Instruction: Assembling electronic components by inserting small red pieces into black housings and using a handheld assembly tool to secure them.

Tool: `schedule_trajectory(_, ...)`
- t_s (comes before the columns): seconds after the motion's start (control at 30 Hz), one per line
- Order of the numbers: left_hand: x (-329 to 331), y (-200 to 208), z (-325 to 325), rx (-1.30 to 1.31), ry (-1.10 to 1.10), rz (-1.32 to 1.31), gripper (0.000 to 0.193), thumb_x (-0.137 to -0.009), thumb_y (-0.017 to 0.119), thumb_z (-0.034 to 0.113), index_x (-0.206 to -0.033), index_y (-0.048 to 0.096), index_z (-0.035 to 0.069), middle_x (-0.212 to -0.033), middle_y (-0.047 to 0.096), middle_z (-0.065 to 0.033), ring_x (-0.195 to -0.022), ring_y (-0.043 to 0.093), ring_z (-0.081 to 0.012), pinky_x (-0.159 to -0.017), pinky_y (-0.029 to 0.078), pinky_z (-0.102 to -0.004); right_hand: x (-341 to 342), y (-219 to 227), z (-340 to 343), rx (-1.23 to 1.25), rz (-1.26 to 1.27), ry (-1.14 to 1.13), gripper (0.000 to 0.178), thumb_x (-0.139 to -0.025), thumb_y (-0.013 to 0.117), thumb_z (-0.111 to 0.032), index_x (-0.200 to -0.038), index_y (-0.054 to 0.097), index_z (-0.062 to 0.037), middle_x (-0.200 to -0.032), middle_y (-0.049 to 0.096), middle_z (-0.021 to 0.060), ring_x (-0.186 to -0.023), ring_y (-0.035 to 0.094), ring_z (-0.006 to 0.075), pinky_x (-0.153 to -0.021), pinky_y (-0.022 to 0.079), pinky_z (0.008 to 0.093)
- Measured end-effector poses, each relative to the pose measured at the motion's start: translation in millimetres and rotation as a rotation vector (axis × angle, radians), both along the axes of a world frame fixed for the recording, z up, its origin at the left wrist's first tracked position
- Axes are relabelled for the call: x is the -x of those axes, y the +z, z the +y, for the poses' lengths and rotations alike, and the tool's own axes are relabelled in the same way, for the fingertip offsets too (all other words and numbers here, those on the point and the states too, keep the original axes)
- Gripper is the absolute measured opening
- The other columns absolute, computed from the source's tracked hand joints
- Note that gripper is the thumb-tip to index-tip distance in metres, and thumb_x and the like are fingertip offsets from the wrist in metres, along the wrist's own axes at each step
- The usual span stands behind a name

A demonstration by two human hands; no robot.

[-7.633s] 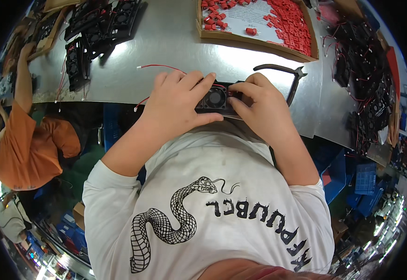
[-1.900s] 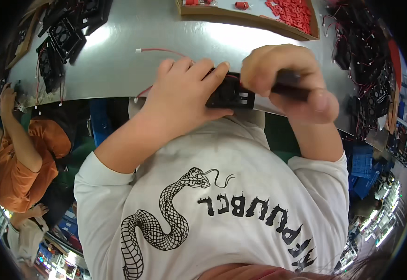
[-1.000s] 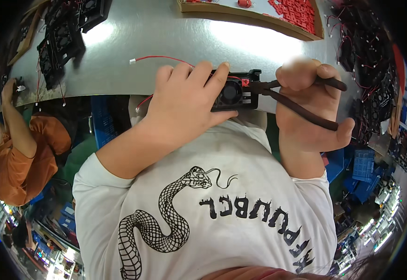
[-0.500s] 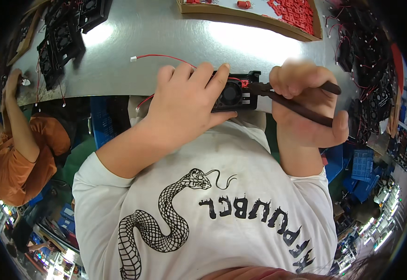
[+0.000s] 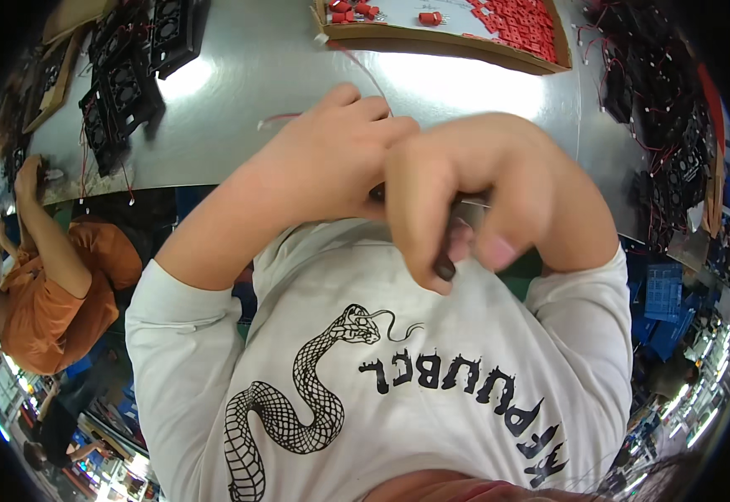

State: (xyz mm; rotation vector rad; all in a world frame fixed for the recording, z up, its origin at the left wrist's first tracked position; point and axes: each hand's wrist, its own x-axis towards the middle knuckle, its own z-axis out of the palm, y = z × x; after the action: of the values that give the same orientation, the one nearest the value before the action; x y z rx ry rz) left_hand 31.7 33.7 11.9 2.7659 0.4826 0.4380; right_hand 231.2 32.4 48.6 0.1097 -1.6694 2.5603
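Observation:
My left hand (image 5: 344,155) is curled at the table's front edge over a black fan unit, which is almost wholly hidden; a small dark part (image 5: 377,193) shows under the fingers. From beneath this hand runs a thin red wire (image 5: 361,67) ending in a white connector (image 5: 321,39); a second wire reaches left to another connector (image 5: 263,125). My right hand (image 5: 474,180), slightly blurred, overlaps the left fingertips. It is closed round dark pliers, of which one handle end (image 5: 444,266) pokes out below; the jaws are hidden.
On the metal table (image 5: 231,125) a cardboard tray (image 5: 449,46) holds red parts. Black fan units (image 5: 127,88) with red wires lie at the left, and more fan units (image 5: 658,100) are heaped at the right. A person in orange (image 5: 64,293) works at the left.
My right hand has swung left and inward with the pliers, now covering the fan unit. My left hand has turned and shifted slightly right, and the wire connectors have moved with it.

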Motion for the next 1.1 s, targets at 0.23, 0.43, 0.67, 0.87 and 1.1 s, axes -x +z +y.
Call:
schedule_trajectory(0.23,0.3,-4.3,-6.5,-0.008,0.012,0.081,0.060,-0.067,0.087,0.046,-0.115,0.071,0.013,-0.105,0.066,0.0005,-0.096,0.062,-0.0212,-0.087,0.043,-0.0381,-28.4,1.3,-20.4,0.006,-0.009,-0.431,0.079,-0.083,0.069,-0.066,-0.100,0.071,0.0112,-0.074,0.065,0.0087,-0.057,0.058,0.0182,-0.052,0.044,0.0279)
schedule_trajectory(0.43,-2.3,-4.4,-32.3,0.072,0.234,0.009,0.074,-0.069,0.086,0.050,-0.130,0.065,0.014,-0.108,0.065,-0.0013,-0.099,0.061,-0.0228,-0.087,0.042,-0.0388,-56.3,-7.9,-84.9,-0.243,0.363,-1.285,0.082,-0.084,0.060,-0.075,-0.133,0.059,-0.0084,-0.100,0.050,0.0058,-0.082,0.037,0.0153,-0.074,0.031,0.0326)
schedule_trajectory(0.67,-2.4,-5.8,-44.3,0.072,0.304,0.032,0.073,-0.071,0.085,0.051,-0.130,0.064,0.013,-0.107,0.063,-0.0020,-0.098,0.061,-0.0233,-0.085,0.041,-0.0397,-33.6,-27.2,-93.5,-0.424,0.301,-1.401,0.090,-0.083,0.060,-0.080,-0.137,0.054,-0.0080,-0.107,0.053,0.0082,-0.091,0.044,0.0196,-0.081,0.035,0.0372)
schedule_trajectory(0.87,-4.4,-5.9,-49.1,0.072,0.321,0.021,0.072,-0.071,0.085,0.051,-0.129,0.064,0.013,-0.107,0.063,-0.0020,-0.098,0.060,-0.0231,-0.085,0.041,-0.0392,-28.5,-32.6,-95.6,-0.383,0.238,-1.440,0.089,-0.083,0.059,-0.080,-0.134,0.054,-0.0067,-0.105,0.054,0.0094,-0.091,0.046,0.0203,-0.081,0.036,0.0372)
schedule_trajectory(1.1,-4.0,-6.8,-47.1,0.081,0.318,0.015,0.073,-0.070,0.086,0.051,-0.129,0.065,0.014,-0.106,0.062,-0.0015,-0.097,0.059,-0.0222,-0.084,0.040,-0.0385,-27.2,-33.0,-89.6,-0.407,0.259,-1.419,0.088,-0.083,0.059,-0.079,-0.131,0.054,-0.0061,-0.104,0.054,0.0093,-0.091,0.046,0.0201,-0.080,0.036,0.0372)
